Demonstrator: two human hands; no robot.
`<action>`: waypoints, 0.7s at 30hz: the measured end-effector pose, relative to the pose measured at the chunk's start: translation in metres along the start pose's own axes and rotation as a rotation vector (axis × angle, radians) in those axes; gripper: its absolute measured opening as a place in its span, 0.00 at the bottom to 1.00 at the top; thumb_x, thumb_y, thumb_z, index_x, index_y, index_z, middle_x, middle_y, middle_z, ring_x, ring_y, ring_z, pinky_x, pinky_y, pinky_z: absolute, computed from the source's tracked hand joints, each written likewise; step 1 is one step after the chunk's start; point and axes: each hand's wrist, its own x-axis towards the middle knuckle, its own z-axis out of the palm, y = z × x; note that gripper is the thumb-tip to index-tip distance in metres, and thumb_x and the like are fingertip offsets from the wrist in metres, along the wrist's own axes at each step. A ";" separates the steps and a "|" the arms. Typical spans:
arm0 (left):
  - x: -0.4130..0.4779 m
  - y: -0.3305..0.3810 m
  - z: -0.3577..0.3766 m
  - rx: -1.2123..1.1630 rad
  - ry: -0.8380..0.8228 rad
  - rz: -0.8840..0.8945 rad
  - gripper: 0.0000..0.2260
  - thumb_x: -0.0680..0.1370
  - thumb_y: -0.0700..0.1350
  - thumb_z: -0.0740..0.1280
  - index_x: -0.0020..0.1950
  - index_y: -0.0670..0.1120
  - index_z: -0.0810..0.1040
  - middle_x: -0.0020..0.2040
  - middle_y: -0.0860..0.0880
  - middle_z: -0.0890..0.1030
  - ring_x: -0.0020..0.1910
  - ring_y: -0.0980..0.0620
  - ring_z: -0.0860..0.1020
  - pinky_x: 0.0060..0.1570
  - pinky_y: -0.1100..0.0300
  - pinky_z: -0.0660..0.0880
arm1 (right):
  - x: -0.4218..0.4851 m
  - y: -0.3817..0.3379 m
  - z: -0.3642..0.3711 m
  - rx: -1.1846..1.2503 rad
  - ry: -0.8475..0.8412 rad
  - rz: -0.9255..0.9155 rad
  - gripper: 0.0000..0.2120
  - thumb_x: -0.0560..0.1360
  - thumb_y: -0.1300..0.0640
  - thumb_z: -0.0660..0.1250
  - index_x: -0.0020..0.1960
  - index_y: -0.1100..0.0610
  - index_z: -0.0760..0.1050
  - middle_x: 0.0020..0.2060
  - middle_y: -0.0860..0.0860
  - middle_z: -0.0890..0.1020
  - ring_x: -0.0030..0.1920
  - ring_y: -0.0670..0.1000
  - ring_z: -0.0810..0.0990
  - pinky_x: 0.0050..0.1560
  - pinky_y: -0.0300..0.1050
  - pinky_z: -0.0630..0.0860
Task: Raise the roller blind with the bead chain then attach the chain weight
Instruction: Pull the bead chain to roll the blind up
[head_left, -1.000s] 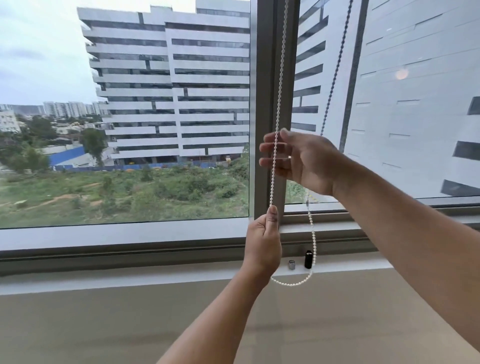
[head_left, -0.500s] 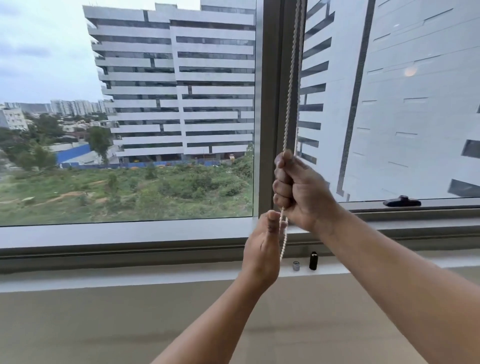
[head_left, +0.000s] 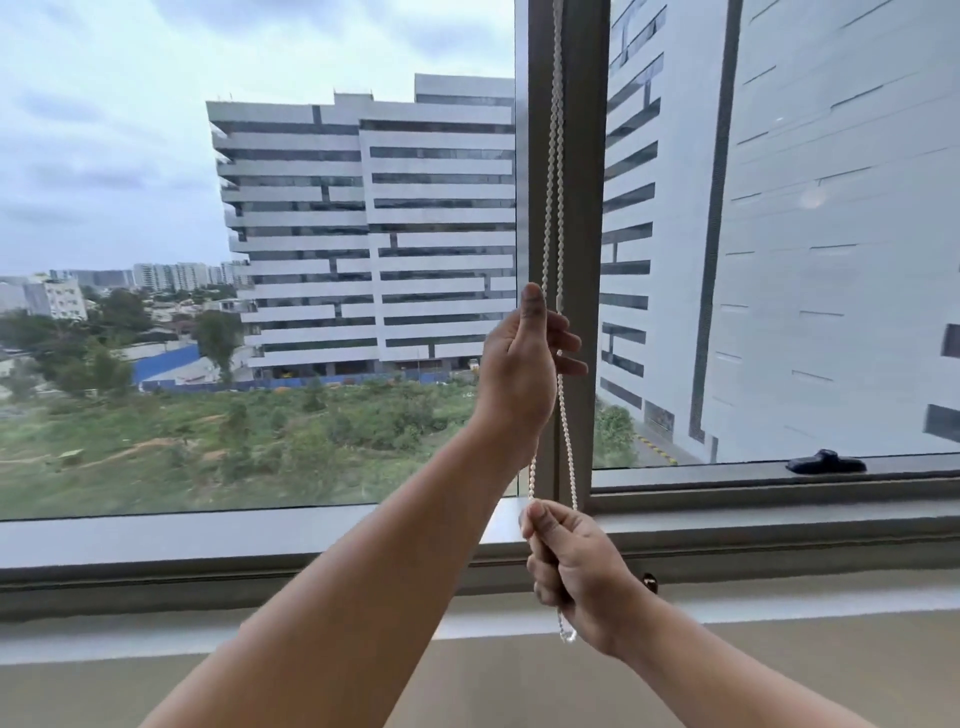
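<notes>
The white bead chain (head_left: 555, 208) hangs as two strands in front of the grey window mullion (head_left: 584, 156). My left hand (head_left: 522, 364) is raised, thumb up, fingers curled loosely around the strands. Lower down, near the sill, my right hand (head_left: 576, 571) is fisted on the chain, and the chain's bottom loop (head_left: 567, 631) dangles under the fist. A small black piece, the chain weight (head_left: 650, 582), peeks out on the sill behind my right wrist. The blind itself is out of view above.
A white window sill (head_left: 260, 631) runs across below the grey frame (head_left: 208, 540). A black window handle (head_left: 826, 461) sits on the right pane's lower frame. A beige wall (head_left: 104, 691) lies under the sill.
My right hand has drawn the chain down from chest height to the sill. My left hand has risen from the sill and taken the chain higher up. The view tilted upward.
</notes>
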 end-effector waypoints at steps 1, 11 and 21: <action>0.003 0.004 0.003 0.009 0.002 -0.008 0.23 0.84 0.57 0.52 0.45 0.40 0.74 0.35 0.44 0.76 0.27 0.50 0.73 0.22 0.67 0.68 | 0.000 0.000 0.001 -0.002 0.001 -0.001 0.13 0.75 0.49 0.65 0.36 0.55 0.72 0.20 0.45 0.61 0.18 0.42 0.56 0.19 0.32 0.54; 0.004 -0.013 0.003 0.071 0.058 0.116 0.27 0.81 0.61 0.54 0.27 0.47 0.60 0.24 0.47 0.59 0.23 0.52 0.56 0.25 0.57 0.52 | -0.003 0.009 0.009 0.016 -0.038 -0.016 0.14 0.75 0.51 0.64 0.33 0.55 0.74 0.19 0.46 0.60 0.16 0.42 0.55 0.23 0.31 0.49; -0.049 -0.078 -0.014 0.101 0.032 -0.013 0.27 0.75 0.64 0.57 0.27 0.44 0.62 0.23 0.48 0.60 0.23 0.54 0.57 0.26 0.57 0.52 | -0.029 0.041 -0.021 -0.555 0.052 0.079 0.18 0.83 0.59 0.58 0.36 0.58 0.75 0.19 0.46 0.68 0.18 0.44 0.65 0.20 0.36 0.62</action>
